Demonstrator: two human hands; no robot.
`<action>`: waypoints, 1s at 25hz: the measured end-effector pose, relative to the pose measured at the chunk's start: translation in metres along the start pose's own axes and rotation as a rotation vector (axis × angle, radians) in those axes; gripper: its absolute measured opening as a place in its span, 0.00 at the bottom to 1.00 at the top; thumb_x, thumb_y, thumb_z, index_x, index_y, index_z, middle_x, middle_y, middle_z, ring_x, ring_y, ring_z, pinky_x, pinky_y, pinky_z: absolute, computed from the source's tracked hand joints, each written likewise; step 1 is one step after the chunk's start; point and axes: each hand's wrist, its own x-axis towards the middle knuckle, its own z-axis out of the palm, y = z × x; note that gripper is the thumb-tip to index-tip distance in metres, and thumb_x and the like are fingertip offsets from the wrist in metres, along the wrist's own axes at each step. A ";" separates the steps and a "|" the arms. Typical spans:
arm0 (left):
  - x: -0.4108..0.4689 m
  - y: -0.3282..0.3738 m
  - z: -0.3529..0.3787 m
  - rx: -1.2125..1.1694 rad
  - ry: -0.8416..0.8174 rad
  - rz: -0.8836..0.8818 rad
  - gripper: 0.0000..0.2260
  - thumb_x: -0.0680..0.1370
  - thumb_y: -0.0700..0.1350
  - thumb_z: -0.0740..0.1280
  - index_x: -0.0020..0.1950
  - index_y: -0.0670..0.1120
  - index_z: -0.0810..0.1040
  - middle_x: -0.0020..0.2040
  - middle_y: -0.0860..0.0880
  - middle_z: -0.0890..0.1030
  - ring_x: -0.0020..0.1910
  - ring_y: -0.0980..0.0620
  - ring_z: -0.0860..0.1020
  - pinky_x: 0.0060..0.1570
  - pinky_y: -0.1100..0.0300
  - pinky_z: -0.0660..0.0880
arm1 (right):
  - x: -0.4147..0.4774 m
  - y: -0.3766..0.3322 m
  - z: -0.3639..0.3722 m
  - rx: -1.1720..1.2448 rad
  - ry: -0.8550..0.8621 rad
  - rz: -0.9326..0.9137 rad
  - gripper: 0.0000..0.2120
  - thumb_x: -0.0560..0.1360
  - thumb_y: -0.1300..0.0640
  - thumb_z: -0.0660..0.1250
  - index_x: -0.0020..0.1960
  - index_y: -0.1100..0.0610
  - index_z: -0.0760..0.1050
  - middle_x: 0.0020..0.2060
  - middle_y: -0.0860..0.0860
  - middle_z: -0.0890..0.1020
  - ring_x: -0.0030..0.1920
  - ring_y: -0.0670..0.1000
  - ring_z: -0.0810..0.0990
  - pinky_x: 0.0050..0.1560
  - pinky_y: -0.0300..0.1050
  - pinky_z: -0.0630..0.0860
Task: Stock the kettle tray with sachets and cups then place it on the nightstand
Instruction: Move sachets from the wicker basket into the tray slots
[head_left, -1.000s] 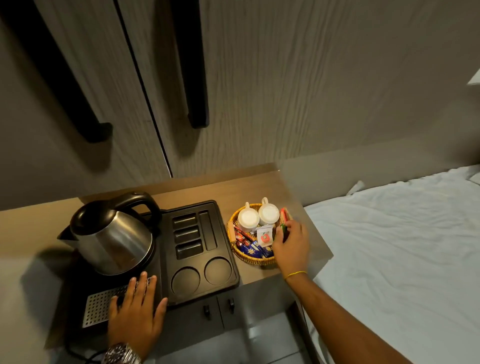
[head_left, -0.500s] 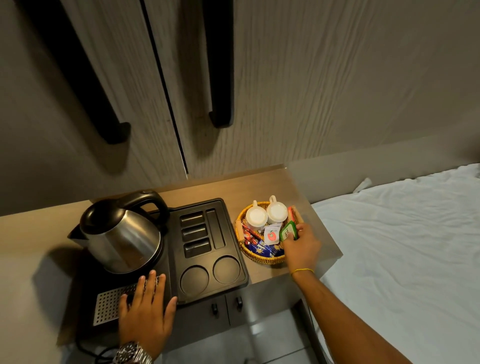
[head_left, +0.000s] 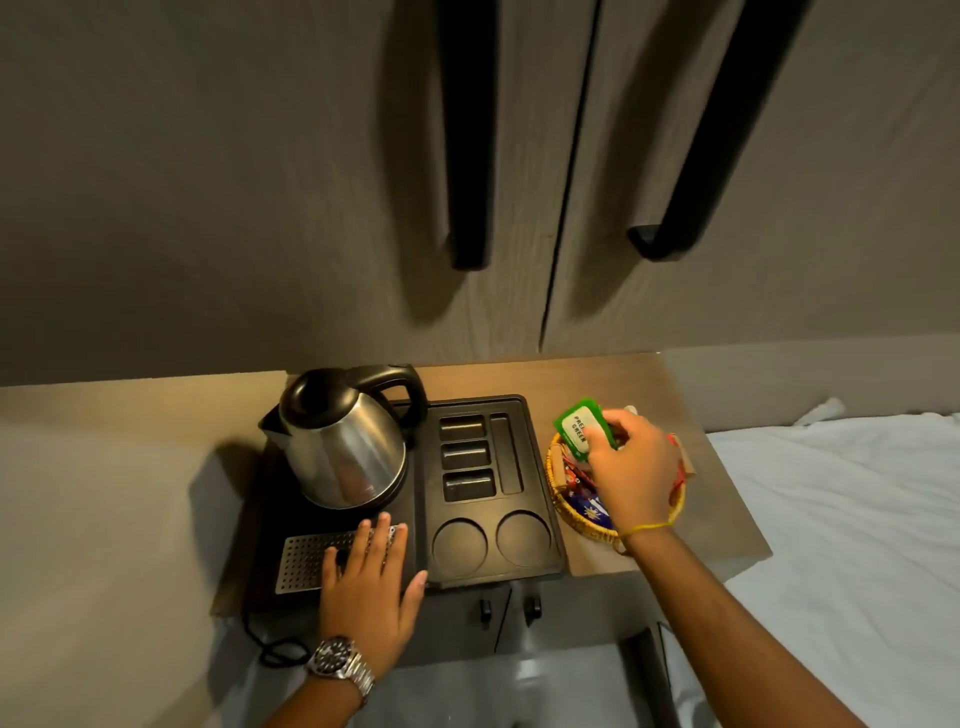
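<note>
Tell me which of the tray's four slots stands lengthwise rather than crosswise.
The long narrow slot at the black tray's right edge; the three short slots stacked left of it lie crosswise.

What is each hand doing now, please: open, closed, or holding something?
Left hand: open, flat on the kettle tray, holding nothing.
Right hand: closed on a green sachet, above the basket.
</note>
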 end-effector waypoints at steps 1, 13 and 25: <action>-0.001 -0.001 -0.001 -0.004 -0.014 -0.006 0.31 0.81 0.64 0.49 0.77 0.48 0.70 0.79 0.44 0.70 0.78 0.41 0.69 0.68 0.31 0.68 | 0.005 -0.015 0.016 0.005 -0.066 -0.044 0.07 0.75 0.53 0.71 0.50 0.53 0.87 0.43 0.48 0.88 0.46 0.50 0.85 0.42 0.44 0.79; -0.004 -0.002 -0.012 -0.067 -0.085 -0.036 0.31 0.82 0.65 0.47 0.78 0.51 0.69 0.79 0.46 0.70 0.78 0.42 0.69 0.68 0.32 0.71 | 0.064 -0.082 0.175 -0.407 -0.818 -0.168 0.15 0.79 0.60 0.72 0.64 0.61 0.80 0.63 0.63 0.84 0.65 0.63 0.82 0.67 0.59 0.78; 0.000 -0.003 -0.005 -0.039 -0.064 0.000 0.30 0.81 0.65 0.52 0.78 0.50 0.69 0.80 0.45 0.69 0.78 0.41 0.67 0.69 0.31 0.70 | 0.063 -0.066 0.167 -0.473 -0.771 -0.238 0.27 0.79 0.48 0.67 0.75 0.56 0.68 0.73 0.61 0.70 0.72 0.65 0.69 0.71 0.63 0.70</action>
